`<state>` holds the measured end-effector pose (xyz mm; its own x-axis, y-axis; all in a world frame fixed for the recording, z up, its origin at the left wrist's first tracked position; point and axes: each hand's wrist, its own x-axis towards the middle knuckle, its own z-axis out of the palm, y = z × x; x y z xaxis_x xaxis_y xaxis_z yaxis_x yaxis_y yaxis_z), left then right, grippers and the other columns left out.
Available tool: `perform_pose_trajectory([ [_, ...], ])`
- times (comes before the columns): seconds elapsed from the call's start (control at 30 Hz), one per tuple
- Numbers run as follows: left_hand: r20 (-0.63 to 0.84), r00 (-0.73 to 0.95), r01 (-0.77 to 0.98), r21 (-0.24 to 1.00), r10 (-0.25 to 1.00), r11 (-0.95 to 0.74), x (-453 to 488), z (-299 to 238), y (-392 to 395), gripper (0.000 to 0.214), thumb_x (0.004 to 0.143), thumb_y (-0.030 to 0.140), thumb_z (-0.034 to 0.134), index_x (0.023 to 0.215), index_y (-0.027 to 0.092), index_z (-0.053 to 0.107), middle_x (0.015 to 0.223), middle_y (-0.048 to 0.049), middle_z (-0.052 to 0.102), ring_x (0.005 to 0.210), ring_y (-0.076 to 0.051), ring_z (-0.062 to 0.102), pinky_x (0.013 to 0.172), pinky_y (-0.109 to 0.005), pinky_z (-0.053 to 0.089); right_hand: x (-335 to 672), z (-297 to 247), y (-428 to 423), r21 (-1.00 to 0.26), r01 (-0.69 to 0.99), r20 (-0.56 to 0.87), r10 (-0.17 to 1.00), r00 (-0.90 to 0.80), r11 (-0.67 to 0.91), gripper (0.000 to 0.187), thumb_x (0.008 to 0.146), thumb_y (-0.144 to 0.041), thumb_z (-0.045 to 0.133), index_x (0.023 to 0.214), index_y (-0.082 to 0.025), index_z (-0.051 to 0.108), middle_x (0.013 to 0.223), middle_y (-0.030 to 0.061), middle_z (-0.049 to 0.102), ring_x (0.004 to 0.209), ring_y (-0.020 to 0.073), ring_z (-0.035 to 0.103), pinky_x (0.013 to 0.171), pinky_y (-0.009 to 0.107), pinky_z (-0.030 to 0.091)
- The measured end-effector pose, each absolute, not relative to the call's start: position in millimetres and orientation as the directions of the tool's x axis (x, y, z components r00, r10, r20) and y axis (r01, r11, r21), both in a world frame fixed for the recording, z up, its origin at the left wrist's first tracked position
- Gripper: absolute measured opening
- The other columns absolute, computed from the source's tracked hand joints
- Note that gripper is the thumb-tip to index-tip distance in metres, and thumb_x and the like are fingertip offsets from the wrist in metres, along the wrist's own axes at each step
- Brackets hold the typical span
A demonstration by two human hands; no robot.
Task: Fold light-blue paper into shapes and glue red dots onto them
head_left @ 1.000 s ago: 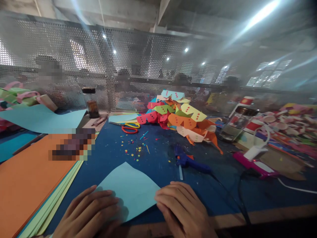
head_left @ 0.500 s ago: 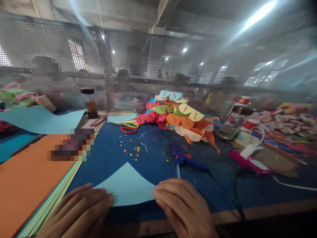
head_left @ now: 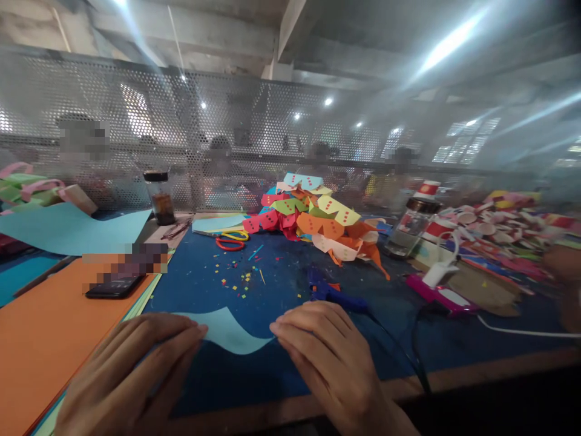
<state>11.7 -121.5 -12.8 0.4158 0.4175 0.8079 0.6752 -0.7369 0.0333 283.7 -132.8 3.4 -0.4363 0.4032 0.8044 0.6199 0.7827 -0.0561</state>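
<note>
A light blue sheet of paper [head_left: 231, 333] spans the space between my hands, its middle sagging and its far corner pointing away from me. My left hand [head_left: 140, 357] pinches the left side of the paper, thumb beneath the fingers. On the other side my right hand [head_left: 324, 354] grips the right corner with its fingertips closed together. Just beyond my right hand lies a blue glue gun [head_left: 333, 290] with a black cord. Scissors [head_left: 231, 240] with red and yellow handles rest farther back, near scattered bits of coloured paper [head_left: 245, 278].
Folded coloured paper shapes [head_left: 318, 215] are heaped at the back. Left, a phone [head_left: 115, 284] lies on orange sheets [head_left: 40, 339]. Two bottles, a dark-lidded one [head_left: 162, 203] and a clear one [head_left: 403, 233], stand behind. A pink power strip [head_left: 442, 297] sits right.
Both hands have lifted the blue paper off the table, and it now bends downward in the middle. The view has shifted slightly, and a blurred shape has come in at the right edge.
</note>
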Motion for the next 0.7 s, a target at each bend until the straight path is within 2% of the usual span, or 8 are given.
perform_pose_trajectory([
  [0.07,0.804,0.450,0.674,-0.021,0.388,-0.739,16,1,-114,0.018,0.094,0.017,0.058,0.108,0.022,0.068,0.099,-0.0010,0.069,0.090,-0.014,0.065,0.086,-0.026,0.048,282,14,-129,-0.039,0.630,0.811,0.393,-0.434,0.776,0.021,0.093,-0.004,0.056,0.107,-0.015,0.067,0.095,0.0056,0.073,0.090,0.0172,0.065,0.086,0.037,0.051],
  [0.17,0.861,0.374,0.707,-0.024,0.345,-0.707,16,10,-114,0.019,0.092,0.012,0.061,0.105,0.023,0.068,0.100,-0.0013,0.068,0.092,-0.015,0.064,0.089,-0.030,0.047,281,28,-128,-0.011,0.658,0.863,0.339,-0.375,0.753,0.020,0.092,-0.003,0.058,0.105,-0.015,0.067,0.097,0.0053,0.073,0.092,0.0162,0.065,0.091,0.038,0.050],
  [0.27,0.800,0.417,0.731,-0.013,0.432,-0.683,5,-5,-124,0.033,0.093,0.019,0.061,0.124,0.028,0.063,0.118,-0.0055,0.063,0.108,-0.023,0.062,0.095,-0.040,0.048,284,23,-134,0.059,0.691,0.896,0.268,-0.355,0.720,0.025,0.088,0.000,0.061,0.109,-0.014,0.067,0.099,0.0067,0.074,0.099,0.0171,0.064,0.094,0.037,0.048],
  [0.33,0.806,0.426,0.727,-0.033,0.412,-0.686,-2,-25,-130,0.031,0.096,0.027,0.057,0.126,0.030,0.063,0.117,-0.0062,0.064,0.108,-0.025,0.062,0.095,-0.041,0.049,286,8,-140,0.053,0.691,0.883,0.290,-0.369,0.721,0.025,0.090,-0.002,0.059,0.110,-0.014,0.067,0.101,0.0070,0.073,0.101,0.0179,0.063,0.094,0.037,0.047],
  [0.43,0.770,0.501,0.649,-0.034,0.394,-0.760,-5,-52,-133,0.027,0.097,0.023,0.054,0.120,0.027,0.067,0.107,-0.0041,0.069,0.102,-0.021,0.064,0.092,-0.034,0.049,289,-19,-146,-0.025,0.672,0.829,0.391,-0.400,0.740,0.023,0.094,-0.006,0.053,0.106,-0.018,0.068,0.094,0.0047,0.072,0.092,0.0170,0.064,0.092,0.037,0.046],
  [0.47,0.756,0.544,0.624,-0.074,0.365,-0.778,-4,-58,-132,0.023,0.096,0.023,0.057,0.115,0.026,0.069,0.102,-0.0026,0.070,0.097,-0.019,0.065,0.091,-0.031,0.049,290,-26,-148,-0.059,0.670,0.777,0.455,-0.434,0.740,0.023,0.094,-0.006,0.052,0.105,-0.018,0.068,0.093,0.0047,0.071,0.089,0.0172,0.063,0.091,0.037,0.047],
  [0.57,0.738,0.565,0.615,-0.080,0.368,-0.784,-1,-67,-128,0.018,0.098,0.028,0.054,0.106,0.024,0.070,0.098,-0.0021,0.072,0.094,-0.017,0.067,0.087,-0.027,0.050,292,-37,-151,-0.142,0.675,0.648,0.583,-0.490,0.724,0.023,0.096,-0.007,0.047,0.101,-0.019,0.067,0.091,0.0045,0.069,0.085,0.0175,0.061,0.088,0.038,0.046],
  [0.7,0.730,0.541,0.620,-0.011,0.417,-0.784,4,-67,-125,0.024,0.100,0.039,0.050,0.099,0.026,0.070,0.092,0.0009,0.074,0.089,-0.015,0.069,0.085,-0.024,0.051,291,-39,-154,-0.204,0.676,0.583,0.643,-0.496,0.708,0.016,0.098,-0.014,0.051,0.102,-0.020,0.065,0.092,0.0035,0.068,0.086,0.0184,0.059,0.088,0.038,0.043],
])
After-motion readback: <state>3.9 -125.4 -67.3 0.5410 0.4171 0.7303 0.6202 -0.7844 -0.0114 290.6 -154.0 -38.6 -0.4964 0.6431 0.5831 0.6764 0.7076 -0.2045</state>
